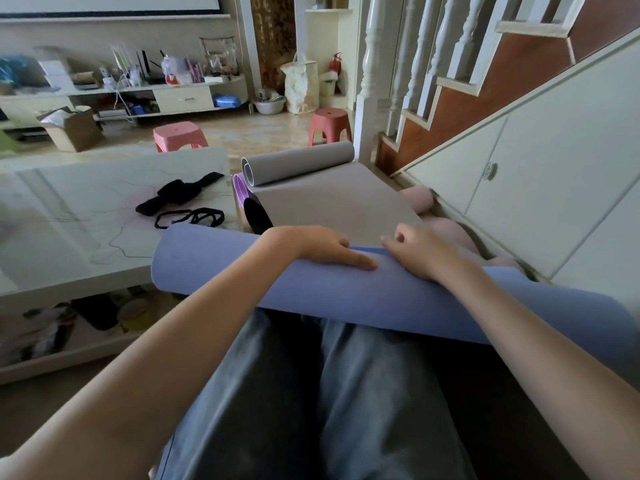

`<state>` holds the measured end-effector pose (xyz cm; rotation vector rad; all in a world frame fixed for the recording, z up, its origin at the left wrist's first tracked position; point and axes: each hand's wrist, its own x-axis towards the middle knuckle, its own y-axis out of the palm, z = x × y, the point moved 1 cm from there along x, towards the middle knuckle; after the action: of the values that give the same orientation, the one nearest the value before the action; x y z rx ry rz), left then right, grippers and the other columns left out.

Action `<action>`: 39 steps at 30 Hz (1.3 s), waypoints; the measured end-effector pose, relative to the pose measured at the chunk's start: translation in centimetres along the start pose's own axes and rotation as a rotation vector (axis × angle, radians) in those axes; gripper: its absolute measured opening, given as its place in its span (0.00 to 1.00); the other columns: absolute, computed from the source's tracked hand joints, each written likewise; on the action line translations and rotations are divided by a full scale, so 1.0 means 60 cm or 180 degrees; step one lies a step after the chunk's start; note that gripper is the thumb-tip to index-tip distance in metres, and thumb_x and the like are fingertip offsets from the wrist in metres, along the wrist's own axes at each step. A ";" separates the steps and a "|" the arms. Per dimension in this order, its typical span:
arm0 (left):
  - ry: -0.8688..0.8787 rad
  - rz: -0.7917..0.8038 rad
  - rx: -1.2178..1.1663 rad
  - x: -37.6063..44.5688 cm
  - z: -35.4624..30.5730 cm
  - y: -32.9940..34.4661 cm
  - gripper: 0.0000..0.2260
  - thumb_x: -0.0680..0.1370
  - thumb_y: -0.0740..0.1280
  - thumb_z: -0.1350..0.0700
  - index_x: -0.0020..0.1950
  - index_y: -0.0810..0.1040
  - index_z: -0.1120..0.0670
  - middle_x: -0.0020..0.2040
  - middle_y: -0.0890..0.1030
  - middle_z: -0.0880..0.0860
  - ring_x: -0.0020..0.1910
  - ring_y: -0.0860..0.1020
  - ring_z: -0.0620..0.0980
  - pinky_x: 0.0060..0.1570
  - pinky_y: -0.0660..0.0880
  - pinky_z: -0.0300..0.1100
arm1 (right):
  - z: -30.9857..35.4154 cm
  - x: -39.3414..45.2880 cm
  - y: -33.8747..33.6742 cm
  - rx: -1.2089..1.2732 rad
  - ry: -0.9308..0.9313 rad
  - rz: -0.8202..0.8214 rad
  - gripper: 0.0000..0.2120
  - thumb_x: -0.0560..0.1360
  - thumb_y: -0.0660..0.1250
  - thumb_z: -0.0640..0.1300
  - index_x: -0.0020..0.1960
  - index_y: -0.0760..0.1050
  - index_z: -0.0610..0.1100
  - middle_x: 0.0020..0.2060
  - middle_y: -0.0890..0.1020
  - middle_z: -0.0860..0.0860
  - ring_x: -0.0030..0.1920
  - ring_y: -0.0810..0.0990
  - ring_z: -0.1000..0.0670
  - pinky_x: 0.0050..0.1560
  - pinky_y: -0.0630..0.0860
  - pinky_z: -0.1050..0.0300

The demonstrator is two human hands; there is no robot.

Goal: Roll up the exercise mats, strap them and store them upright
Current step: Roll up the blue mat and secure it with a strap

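Mats first: the blue mat (pixel 346 292) lies rolled across your lap, its far edge meeting the flat grey mat (pixel 332 202), whose far end is curled into a loose roll near the stair post (pixel 367 81). Your left hand (pixel 322 247) rests on top of the blue roll with fingers mostly straight and pressing down; your right hand (pixel 415 254) sits just beside it with fingers curled at the roll's edge, though you cannot tell from here whether they actually pinch the material. Nothing binds the roll yet, and the black straps (pixel 187 202) lie on the low table (pixel 69 237) to your left, well apart from both hands. If you lift either hand to reach them, the roll will likely spring loose or slide off your knees. Uneven pressure could also make it telescope toward one end.
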<state>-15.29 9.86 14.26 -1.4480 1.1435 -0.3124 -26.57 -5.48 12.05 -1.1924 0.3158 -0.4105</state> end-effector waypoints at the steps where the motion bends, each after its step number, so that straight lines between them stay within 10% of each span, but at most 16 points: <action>1: -0.0022 0.0040 -0.0121 0.005 0.003 0.002 0.25 0.72 0.57 0.27 0.47 0.75 0.48 0.55 0.77 0.51 0.51 0.74 0.50 0.54 0.69 0.46 | 0.002 -0.006 -0.006 -0.0283 -0.0173 -0.0720 0.17 0.80 0.55 0.56 0.46 0.73 0.43 0.44 0.81 0.43 0.44 0.77 0.43 0.40 0.67 0.53; 4: -0.0175 -0.0147 -0.0461 0.015 0.021 0.002 0.27 0.73 0.56 0.28 0.52 0.78 0.49 0.54 0.79 0.51 0.49 0.75 0.50 0.52 0.69 0.44 | 0.017 -0.034 -0.001 -0.0805 -0.0495 -0.1616 0.20 0.80 0.55 0.54 0.42 0.76 0.41 0.39 0.81 0.41 0.39 0.78 0.40 0.36 0.65 0.55; 7: -0.0351 -0.0256 -0.0556 0.025 0.037 0.006 0.33 0.73 0.55 0.28 0.62 0.78 0.51 0.57 0.78 0.51 0.52 0.74 0.51 0.58 0.68 0.45 | 0.019 -0.062 0.042 -0.0995 -0.0724 -0.1519 0.28 0.77 0.50 0.61 0.40 0.77 0.40 0.36 0.81 0.41 0.38 0.80 0.39 0.41 0.73 0.50; 12: 0.0010 -0.1134 0.0212 0.010 0.002 0.003 0.25 0.81 0.52 0.37 0.45 0.78 0.55 0.50 0.80 0.57 0.49 0.75 0.57 0.42 0.64 0.44 | 0.014 -0.030 0.032 -0.1157 -0.0590 -0.1066 0.36 0.74 0.41 0.67 0.47 0.78 0.42 0.46 0.83 0.42 0.49 0.80 0.40 0.49 0.70 0.48; 20: 0.0416 -0.1417 0.0864 0.000 0.023 0.054 0.50 0.58 0.65 0.22 0.74 0.58 0.43 0.64 0.75 0.50 0.61 0.75 0.56 0.56 0.73 0.52 | 0.004 0.043 0.009 -0.0806 -0.0681 -0.0340 0.29 0.79 0.46 0.66 0.43 0.76 0.46 0.47 0.82 0.45 0.48 0.79 0.43 0.46 0.70 0.51; 26: 0.0293 -0.1332 0.0686 0.016 0.033 0.038 0.44 0.57 0.69 0.24 0.67 0.64 0.43 0.57 0.80 0.49 0.55 0.78 0.54 0.51 0.75 0.50 | -0.005 0.000 0.038 -0.0708 -0.1370 -0.1994 0.25 0.76 0.55 0.59 0.57 0.78 0.41 0.44 0.84 0.44 0.45 0.82 0.40 0.48 0.74 0.48; 31: 0.0438 -0.0994 0.0442 0.024 0.034 0.021 0.39 0.59 0.70 0.27 0.65 0.68 0.43 0.57 0.80 0.48 0.55 0.77 0.54 0.50 0.73 0.47 | -0.035 -0.023 0.027 -0.1525 -0.1332 -0.0606 0.51 0.62 0.59 0.75 0.77 0.54 0.50 0.76 0.60 0.46 0.75 0.59 0.41 0.69 0.54 0.33; 39: 0.0251 -0.0749 0.0444 -0.003 0.021 -0.001 0.31 0.57 0.71 0.26 0.51 0.75 0.45 0.47 0.79 0.45 0.46 0.76 0.50 0.43 0.70 0.44 | -0.006 -0.032 -0.010 -0.1887 -0.1378 -0.0401 0.49 0.64 0.69 0.67 0.77 0.51 0.53 0.69 0.69 0.46 0.67 0.67 0.41 0.66 0.64 0.43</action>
<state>-14.36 10.76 14.06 -1.4580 0.9938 -0.6067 -28.50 -5.04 12.55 -1.8478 -0.0237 -0.1554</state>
